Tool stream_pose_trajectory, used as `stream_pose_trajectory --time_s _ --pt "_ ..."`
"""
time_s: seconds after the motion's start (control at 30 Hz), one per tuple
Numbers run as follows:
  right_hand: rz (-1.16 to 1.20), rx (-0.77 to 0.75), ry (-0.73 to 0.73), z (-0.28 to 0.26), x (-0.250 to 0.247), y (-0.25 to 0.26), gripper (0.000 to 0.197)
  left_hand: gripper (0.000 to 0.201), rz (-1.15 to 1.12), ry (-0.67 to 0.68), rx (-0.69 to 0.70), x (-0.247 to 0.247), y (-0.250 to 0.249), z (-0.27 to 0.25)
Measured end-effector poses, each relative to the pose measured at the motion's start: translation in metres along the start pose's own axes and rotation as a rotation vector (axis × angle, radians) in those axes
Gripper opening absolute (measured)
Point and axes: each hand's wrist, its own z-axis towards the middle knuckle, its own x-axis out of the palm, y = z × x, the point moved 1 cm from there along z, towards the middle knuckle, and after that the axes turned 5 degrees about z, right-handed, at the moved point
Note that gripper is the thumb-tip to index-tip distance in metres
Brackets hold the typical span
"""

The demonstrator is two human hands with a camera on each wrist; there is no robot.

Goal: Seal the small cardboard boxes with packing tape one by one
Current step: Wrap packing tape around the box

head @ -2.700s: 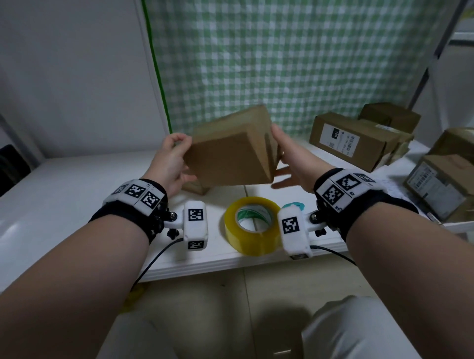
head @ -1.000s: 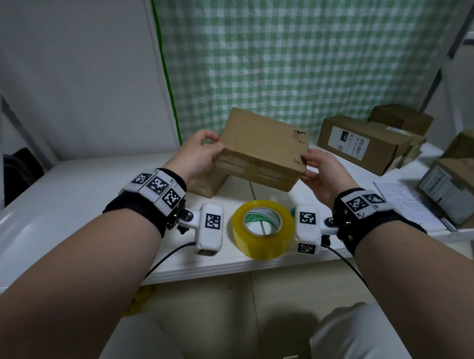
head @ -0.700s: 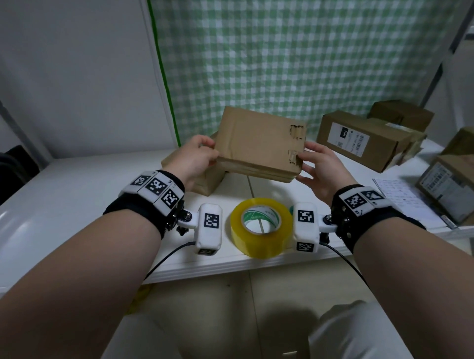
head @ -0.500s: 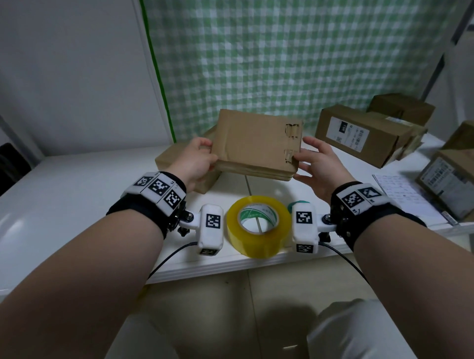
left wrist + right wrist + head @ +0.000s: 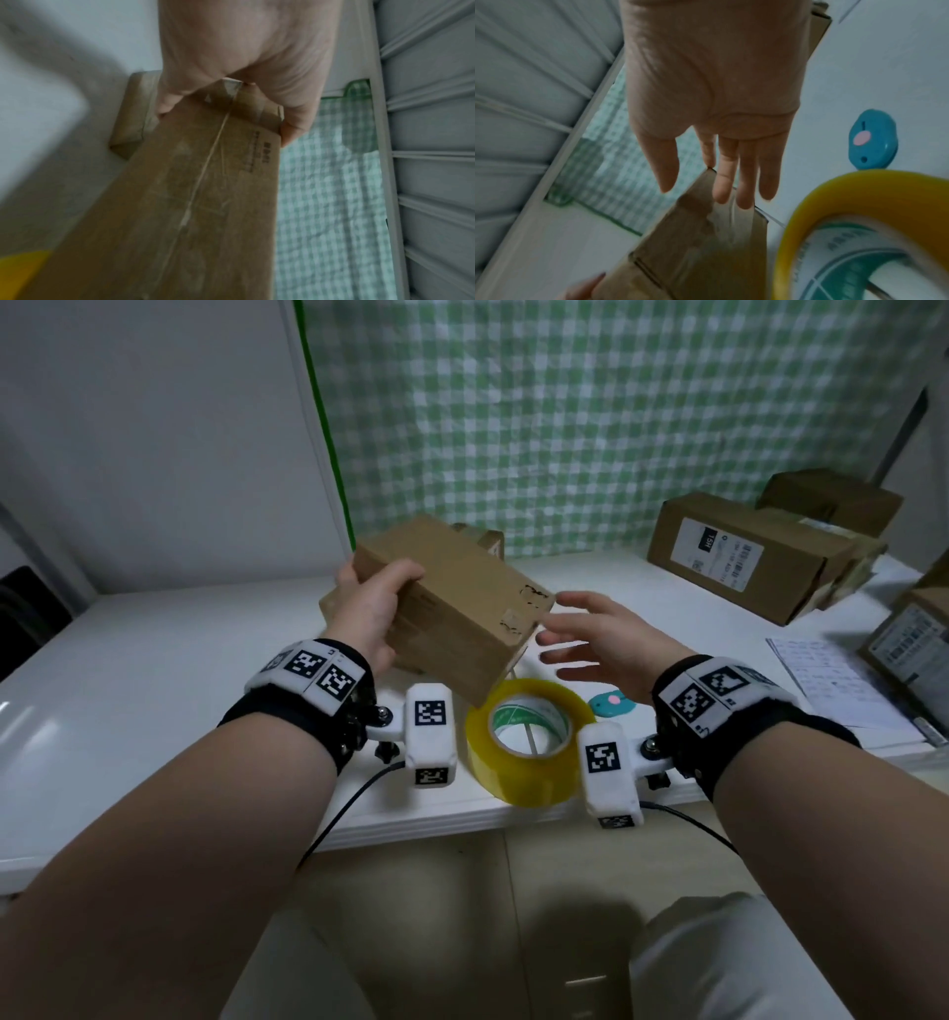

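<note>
We sit at a white table (image 5: 154, 660) before a green checked curtain (image 5: 590, 413), our left hand (image 5: 372, 608) curled round the far-left end of a small cardboard box (image 5: 457, 603) held above the yellow tape roll (image 5: 529, 742). Our right hand (image 5: 606, 639) hovers just beside the near-right end, fingers spread and holding nothing. The box's long axis slants from far-left down to near-right; to do well, we judge it should be set down flat, seam up, before reaching for tape.

White label (image 5: 719, 555) on long box (image 5: 744, 557): only "HS1"-like mark, uncertain; other print blurred, unreadable.
</note>
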Motion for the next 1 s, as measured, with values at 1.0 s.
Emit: stream_pose_trajectory --time_s 1.0 --pt "-1.445 -0.102 0.363 -0.050 0.060 -0.026 0.038 0.057 0.159 -0.009 -0.093 -0.089 0.017 -0.046"
